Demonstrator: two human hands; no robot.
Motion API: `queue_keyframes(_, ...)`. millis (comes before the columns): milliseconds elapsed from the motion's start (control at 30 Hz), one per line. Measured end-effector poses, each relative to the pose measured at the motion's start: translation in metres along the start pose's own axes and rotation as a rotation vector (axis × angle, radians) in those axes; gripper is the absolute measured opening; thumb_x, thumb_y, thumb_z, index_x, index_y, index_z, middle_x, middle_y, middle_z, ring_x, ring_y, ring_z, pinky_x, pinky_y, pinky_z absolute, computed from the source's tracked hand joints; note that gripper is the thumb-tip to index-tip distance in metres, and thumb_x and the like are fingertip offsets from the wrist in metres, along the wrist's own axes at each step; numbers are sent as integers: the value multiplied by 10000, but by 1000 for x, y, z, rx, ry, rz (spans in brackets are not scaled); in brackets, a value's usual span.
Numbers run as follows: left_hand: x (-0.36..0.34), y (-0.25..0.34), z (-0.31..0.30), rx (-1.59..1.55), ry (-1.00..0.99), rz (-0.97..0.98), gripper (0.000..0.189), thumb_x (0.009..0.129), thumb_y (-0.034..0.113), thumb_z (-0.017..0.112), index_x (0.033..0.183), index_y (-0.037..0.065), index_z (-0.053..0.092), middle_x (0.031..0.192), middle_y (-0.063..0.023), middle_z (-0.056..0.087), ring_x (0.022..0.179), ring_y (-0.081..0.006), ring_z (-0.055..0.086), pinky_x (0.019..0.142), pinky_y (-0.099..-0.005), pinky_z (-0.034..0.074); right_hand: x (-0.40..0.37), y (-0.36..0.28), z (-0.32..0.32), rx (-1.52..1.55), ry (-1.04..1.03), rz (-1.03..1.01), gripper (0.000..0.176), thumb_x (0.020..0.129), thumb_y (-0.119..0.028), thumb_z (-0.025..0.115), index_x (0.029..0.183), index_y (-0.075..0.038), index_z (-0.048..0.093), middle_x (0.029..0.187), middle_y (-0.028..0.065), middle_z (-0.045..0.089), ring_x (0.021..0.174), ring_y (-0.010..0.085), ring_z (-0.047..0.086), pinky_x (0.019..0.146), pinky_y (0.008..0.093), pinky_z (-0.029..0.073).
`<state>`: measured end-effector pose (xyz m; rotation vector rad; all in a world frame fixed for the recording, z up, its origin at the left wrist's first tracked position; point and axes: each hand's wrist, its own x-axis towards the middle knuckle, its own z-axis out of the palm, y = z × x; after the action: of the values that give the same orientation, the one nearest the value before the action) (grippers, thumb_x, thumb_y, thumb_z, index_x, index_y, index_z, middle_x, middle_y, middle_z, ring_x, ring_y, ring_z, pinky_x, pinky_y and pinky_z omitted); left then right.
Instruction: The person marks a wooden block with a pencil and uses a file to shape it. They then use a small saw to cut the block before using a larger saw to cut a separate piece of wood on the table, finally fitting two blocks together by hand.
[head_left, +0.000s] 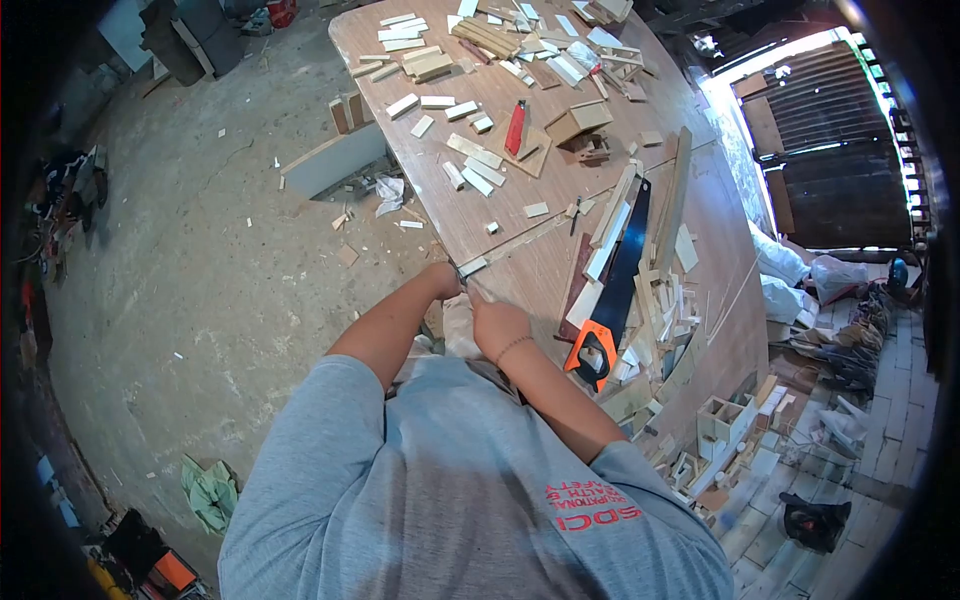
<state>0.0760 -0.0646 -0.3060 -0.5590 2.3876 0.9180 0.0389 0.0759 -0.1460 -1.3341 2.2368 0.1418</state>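
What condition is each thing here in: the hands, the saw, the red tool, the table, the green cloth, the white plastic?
Left hand: at the table's edge; finger closure unclear.
Right hand: beside the left, finger closure also unclear.
Saw: lying flat, handle toward the person.
Red tool: lying down, blade state unclear.
Table: cluttered with wood pieces.
Green cloth: crumpled on the floor.
White plastic: crumpled.

Stained concrete floor [170, 280], wooden tabletop [520, 90], corrugated metal sheets [835, 150], bright daylight at right
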Motion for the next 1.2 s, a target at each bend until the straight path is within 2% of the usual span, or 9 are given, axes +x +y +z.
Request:
queue_keyframes(100, 11, -7, 11, -17, -1, 18, 291, 765, 239, 576, 913, 25, 707, 936, -219, 667, 854, -363, 649, 762, -410, 519, -33, -11, -47, -54, -106, 10, 425, 886, -141, 438, 1305, -101, 501, 793, 189, 671, 747, 344, 663, 651, 474, 513)
queue_keyframes(267, 10, -6, 7, 45, -40, 17, 279, 772, 238, 574, 915, 42, 711, 927, -217, 668, 850, -366, 647, 752, -409, 518, 28, 10, 28, 8, 12, -3, 410, 891, -171, 460, 1296, -126, 512, 790, 185, 670, 746, 344, 662, 652, 468, 515)
queue_keyframes(333, 7, -4, 5, 59, -70, 26, 275, 773, 238, 573, 912, 46, 713, 925, -217, 669, 846, -366, 647, 746, -409, 518, 32, 7, 27, 52, 89, -6, 416, 894, -184, 469, 1306, -136, 503, 790, 184, 669, 743, 343, 661, 653, 470, 514)
queue_keyframes(500, 7, -8, 8, 38, 44, 105, 266, 777, 252, 567, 876, 54, 715, 904, -207, 670, 820, -355, 647, 728, -413, 512, -18, 5, -17, -24, -93, 16, 442, 904, -210, 483, 1342, -154, 460, 798, 180, 669, 743, 352, 653, 655, 479, 509)
queue_keyframes(700, 38, -28, 33, 3, -26, 87, 356, 707, 318, 625, 890, 22, 701, 896, -250, 658, 832, -383, 648, 751, -422, 518, 37, 17, 43, 96, 78, 2, 450, 908, -198, 473, 1355, -150, 451, 762, 174, 665, 691, 352, 654, 614, 482, 504)
queue_keyframes(900, -3, 4, -10, 50, -76, -39, 295, 751, 265, 562, 864, 39, 714, 909, -207, 672, 842, -344, 655, 747, -404, 517, -25, 18, -3, 11, -95, 6, 448, 910, -189, 435, 1355, -147, 450, 754, 174, 664, 685, 359, 653, 601, 489, 501)
queue_keyframes(1033, -17, 14, -27, -51, -134, -87, 305, 739, 260, 570, 861, 17, 708, 905, -210, 672, 849, -340, 658, 750, -400, 519, 25, 18, 32, 83, 5, 14, 445, 912, -188, 422, 1353, -135, 448, 763, 176, 666, 697, 353, 657, 607, 482, 506)
queue_keyframes(1100, -20, 15, -32, -155, -141, -2, 318, 711, 193, 639, 825, -102, 659, 801, -242, 659, 644, -333, 670, 527, -405, 549, 53, 17, 50, 114, 86, -21, 445, 909, -186, 427, 1351, -129, 446, 779, 175, 670, 717, 350, 660, 620, 473, 510)
queue_keyframes(1200, 9, -5, 2, -181, -165, -132, 295, 727, 232, 600, 853, -18, 695, 828, -231, 671, 674, -324, 674, 615, -396, 549, 41, 13, 42, 52, 26, 20, 438, 911, -187, 430, 1346, -135, 449, 800, 169, 675, 735, 345, 661, 629, 470, 510)
